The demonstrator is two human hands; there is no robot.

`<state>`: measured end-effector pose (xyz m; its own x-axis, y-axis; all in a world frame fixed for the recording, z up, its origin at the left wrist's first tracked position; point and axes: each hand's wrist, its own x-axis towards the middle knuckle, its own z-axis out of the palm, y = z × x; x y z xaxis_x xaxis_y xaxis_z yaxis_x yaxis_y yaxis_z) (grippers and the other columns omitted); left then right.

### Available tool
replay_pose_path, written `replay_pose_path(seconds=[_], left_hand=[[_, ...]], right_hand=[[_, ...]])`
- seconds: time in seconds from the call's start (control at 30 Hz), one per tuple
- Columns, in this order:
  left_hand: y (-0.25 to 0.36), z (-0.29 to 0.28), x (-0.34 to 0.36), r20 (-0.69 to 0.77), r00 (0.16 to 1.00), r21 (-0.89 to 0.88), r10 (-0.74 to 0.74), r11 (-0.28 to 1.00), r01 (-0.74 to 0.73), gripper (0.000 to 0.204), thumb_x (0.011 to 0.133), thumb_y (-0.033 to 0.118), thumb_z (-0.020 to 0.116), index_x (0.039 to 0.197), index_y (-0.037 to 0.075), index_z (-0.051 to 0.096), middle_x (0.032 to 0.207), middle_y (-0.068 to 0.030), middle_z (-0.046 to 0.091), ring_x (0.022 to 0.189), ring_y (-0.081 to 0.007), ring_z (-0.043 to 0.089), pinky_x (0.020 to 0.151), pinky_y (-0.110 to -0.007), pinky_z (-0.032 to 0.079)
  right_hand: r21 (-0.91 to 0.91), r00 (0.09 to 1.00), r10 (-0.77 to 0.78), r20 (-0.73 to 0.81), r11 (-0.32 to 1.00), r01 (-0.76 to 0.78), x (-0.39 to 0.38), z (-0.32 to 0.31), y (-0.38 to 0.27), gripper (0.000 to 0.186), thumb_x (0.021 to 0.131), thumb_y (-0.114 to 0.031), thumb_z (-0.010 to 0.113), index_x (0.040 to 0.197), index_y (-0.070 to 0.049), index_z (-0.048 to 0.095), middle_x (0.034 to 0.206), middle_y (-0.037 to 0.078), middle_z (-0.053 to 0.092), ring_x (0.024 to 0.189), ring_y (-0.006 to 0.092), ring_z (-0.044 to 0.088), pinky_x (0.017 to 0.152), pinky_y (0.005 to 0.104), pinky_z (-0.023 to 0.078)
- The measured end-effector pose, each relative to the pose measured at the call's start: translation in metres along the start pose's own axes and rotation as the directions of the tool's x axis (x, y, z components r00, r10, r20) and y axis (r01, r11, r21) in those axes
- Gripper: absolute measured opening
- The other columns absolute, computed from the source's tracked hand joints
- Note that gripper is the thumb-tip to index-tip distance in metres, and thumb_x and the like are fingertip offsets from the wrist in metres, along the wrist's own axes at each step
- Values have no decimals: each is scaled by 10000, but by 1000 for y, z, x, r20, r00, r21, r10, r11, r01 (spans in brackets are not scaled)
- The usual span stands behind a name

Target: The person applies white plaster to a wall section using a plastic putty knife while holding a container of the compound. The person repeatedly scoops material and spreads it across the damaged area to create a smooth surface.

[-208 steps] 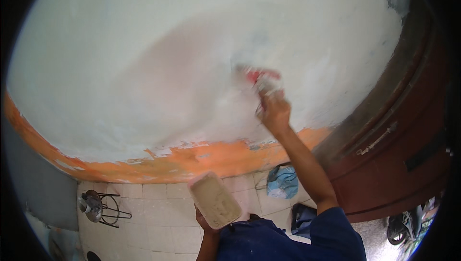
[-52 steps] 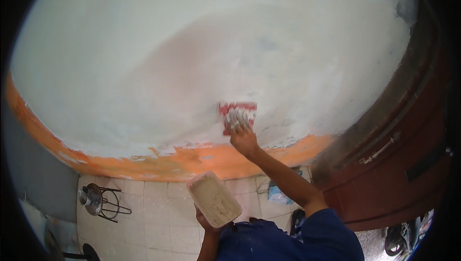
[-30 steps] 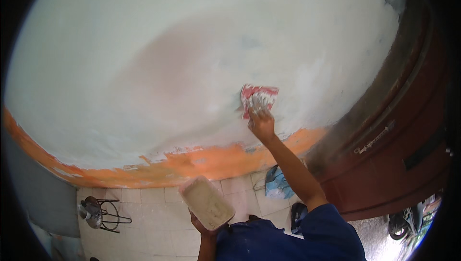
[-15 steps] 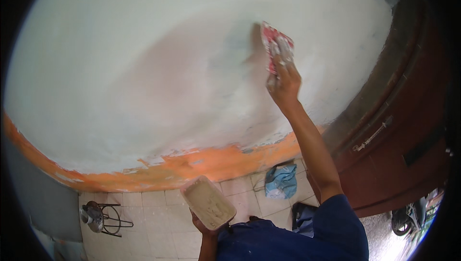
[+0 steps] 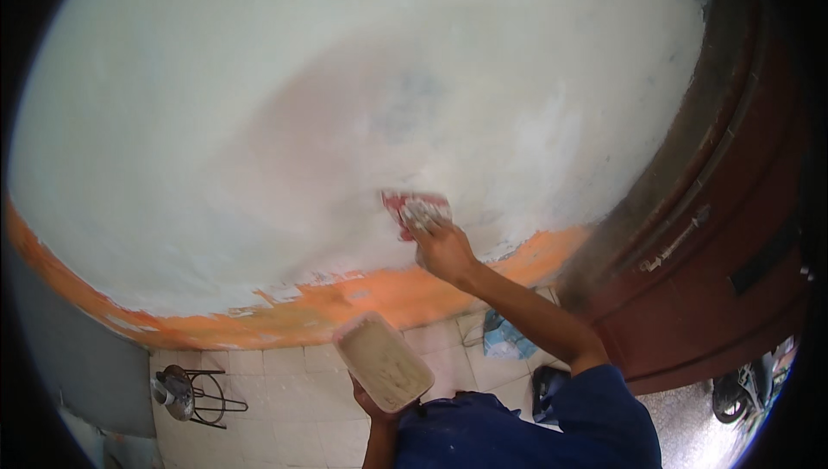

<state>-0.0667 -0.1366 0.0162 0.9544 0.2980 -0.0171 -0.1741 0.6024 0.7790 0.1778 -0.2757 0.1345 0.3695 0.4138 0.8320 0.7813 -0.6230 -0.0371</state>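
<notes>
My right hand point(image 5: 442, 245) is closed on a red putty spreader point(image 5: 405, 207) smeared with white, held against or very near the whitish wall point(image 5: 285, 176). White paste coats the fingers. Low in front of my body, my left hand point(image 5: 373, 400) grips a rectangular plastic tub point(image 5: 384, 365) from below and the side. Beige-grey putty lies in the tub, with scrape marks on its surface. Below the white coat, an orange band point(image 5: 405, 297) with a ragged upper edge runs along the wall's foot.
A round stool point(image 5: 203, 396) with thin dark legs stands on the tiled floor at lower left, a container on it. A blue-and-white bag point(image 5: 507, 337) lies at the wall's foot. To the right is a dark red door point(image 5: 690, 297) with a bolt; a motorcycle point(image 5: 737, 391) stands beyond.
My right hand has swept the spreader down and to the left across the wall, and that arm is now lower and more bent. The tub stays in my left hand, nearly in place.
</notes>
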Motion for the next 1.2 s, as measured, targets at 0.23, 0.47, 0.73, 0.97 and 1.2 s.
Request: replay_pose_path(seconds=[0.23, 0.47, 0.73, 0.97, 1.2], left_hand=[[-28, -42, 2, -52, 955, -621, -293, 758, 199, 667, 896, 582, 339, 1378, 122, 354, 1286, -142, 482, 1149, -378, 502, 866, -634, 448], [-6, -17, -8, -43, 983, -338, -180, 928, 155, 628, 916, 551, 339, 1335, 85, 389, 1258, -136, 495, 1132, -351, 516, 851, -601, 474], [1, -10, -16, -133, 961, -570, -244, 812, 127, 509, 969, 436, 308, 1291, 56, 414, 1200, -146, 519, 1077, -323, 557, 851, -497, 528], [19, 1, -32, -164, 973, -521, -164, 852, 55, 469, 980, 392, 303, 1298, 64, 409, 1189, -130, 529, 1055, -308, 573, 849, -479, 534], [12, -30, -43, -43, 994, -523, -105, 849, 67, 634, 927, 553, 328, 1402, 132, 344, 1350, -136, 443, 1175, -380, 491, 922, -610, 427]], right_hand=[[18, 922, 157, -354, 987, -161, 65, -78, 35, 491, 645, 105, 571, 1117, -18, 622, 969, 172, 658, 687, 328, 636, 587, 365, 525], [-128, 930, 16, -367, 989, -68, 121, -38, 42, 543, 745, 36, 575, 1279, -5, 488, 1332, 242, 452, 1246, 411, 429, 1039, 512, 353], [-165, 988, 36, -149, 984, -61, 76, 26, 5, 459, 644, 38, 575, 1098, -18, 612, 1151, 215, 606, 1049, 334, 606, 929, 407, 484], [40, 990, 25, -142, 999, -19, 10, 22, -22, 433, 628, 41, 571, 1049, -35, 633, 1143, 192, 617, 946, 292, 648, 760, 365, 548], [-99, 859, 21, -511, 992, -83, 114, -73, 27, 506, 641, 75, 581, 1133, -41, 603, 1186, 157, 590, 1056, 330, 585, 861, 383, 508]])
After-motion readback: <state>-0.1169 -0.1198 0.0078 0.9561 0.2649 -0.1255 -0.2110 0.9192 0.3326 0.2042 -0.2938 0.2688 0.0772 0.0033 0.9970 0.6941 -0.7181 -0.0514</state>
